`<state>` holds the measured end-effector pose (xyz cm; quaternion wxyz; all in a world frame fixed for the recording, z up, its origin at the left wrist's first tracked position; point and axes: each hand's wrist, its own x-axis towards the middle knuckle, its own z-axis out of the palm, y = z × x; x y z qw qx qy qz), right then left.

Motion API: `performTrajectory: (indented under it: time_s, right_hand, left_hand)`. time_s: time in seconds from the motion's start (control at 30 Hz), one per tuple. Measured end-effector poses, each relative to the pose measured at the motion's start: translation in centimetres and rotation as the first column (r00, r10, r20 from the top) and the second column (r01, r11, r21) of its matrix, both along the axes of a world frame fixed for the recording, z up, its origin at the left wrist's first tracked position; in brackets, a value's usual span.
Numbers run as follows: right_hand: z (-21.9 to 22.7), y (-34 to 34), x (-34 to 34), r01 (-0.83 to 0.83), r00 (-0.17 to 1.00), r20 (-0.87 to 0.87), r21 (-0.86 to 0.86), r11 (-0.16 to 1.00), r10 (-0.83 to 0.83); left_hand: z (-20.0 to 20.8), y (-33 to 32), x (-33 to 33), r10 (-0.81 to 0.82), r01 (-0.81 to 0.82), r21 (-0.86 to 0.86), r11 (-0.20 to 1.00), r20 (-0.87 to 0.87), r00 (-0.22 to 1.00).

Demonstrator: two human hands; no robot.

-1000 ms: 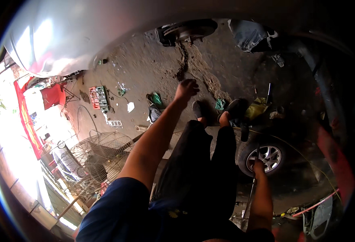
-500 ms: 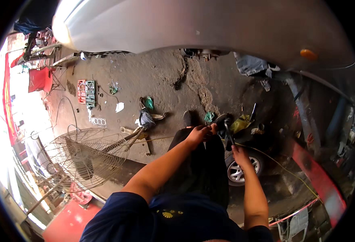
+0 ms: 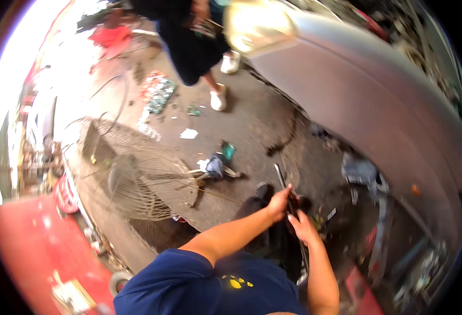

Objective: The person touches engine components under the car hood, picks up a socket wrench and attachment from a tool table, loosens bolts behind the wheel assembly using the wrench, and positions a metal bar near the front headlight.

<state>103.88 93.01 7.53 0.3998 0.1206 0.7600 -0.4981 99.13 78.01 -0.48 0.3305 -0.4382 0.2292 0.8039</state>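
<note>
A long, slim dark metal rod (image 3: 280, 176) with a shiny upper end slants in front of my legs. Around its upper half, the fingers of my left hand (image 3: 279, 205) are wrapped. Just below, my right hand (image 3: 305, 230) closes on the same rod, thumb lying along it and the other fingers partly hidden. The rod's lower part runs down beside my right forearm. Motion blur hides the detail of its ends.
A grey car body panel (image 3: 367, 105) curves along the right. Another person in dark shorts (image 3: 181, 47) stands ahead. A wire fan guard (image 3: 152, 184), a blurred tool set (image 3: 160, 94) and a cloth bundle (image 3: 215, 167) lie leftward; a red panel (image 3: 42, 247) is at lower left.
My view has swung left, bringing the other person into sight. My left hand, earlier apart from the dark tool in my right hand, is now on the rod together with the right.
</note>
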Motion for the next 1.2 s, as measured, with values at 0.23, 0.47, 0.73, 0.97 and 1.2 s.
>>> performTrajectory:
  time_s: [0.23, 0.47, 0.73, 0.97, 1.2]
  right_hand:
    - [-1.1, 1.2, -3.4, -0.055, 0.991, 0.107, -0.216, 0.975, 0.079]
    - [0.5, 5.2, -8.5, -0.299, 0.954, -0.066, -0.137, 0.944, 0.292]
    - [0.0, 9.9, -11.7, -0.460, 0.863, -0.192, 0.082, 0.884, 0.467]
    - [1.1, 9.5, -14.1, -0.480, 0.876, 0.087, 0.079, 0.874, 0.474]
    - [3.7, 4.2, -17.4, -0.694, 0.680, -0.063, 0.266, 0.669, 0.730]
  left_hand:
    - [6.6, -4.2, -1.9, -0.313, 0.247, -0.229, 0.941, -0.319, 0.895]
    - [14.1, -7.3, -1.6, -0.822, 0.457, -0.726, 0.514, -0.263, 0.506]
    - [17.2, -11.4, 3.0, -0.370, 0.058, -0.739, 0.672, -0.266, 0.890]
    - [15.8, -12.5, 0.2, -0.100, -0.069, -0.641, 0.764, -0.223, 0.970]
    - [12.2, -15.7, -12.0, 0.025, -0.300, -0.646, 0.702, -0.399, 0.917]
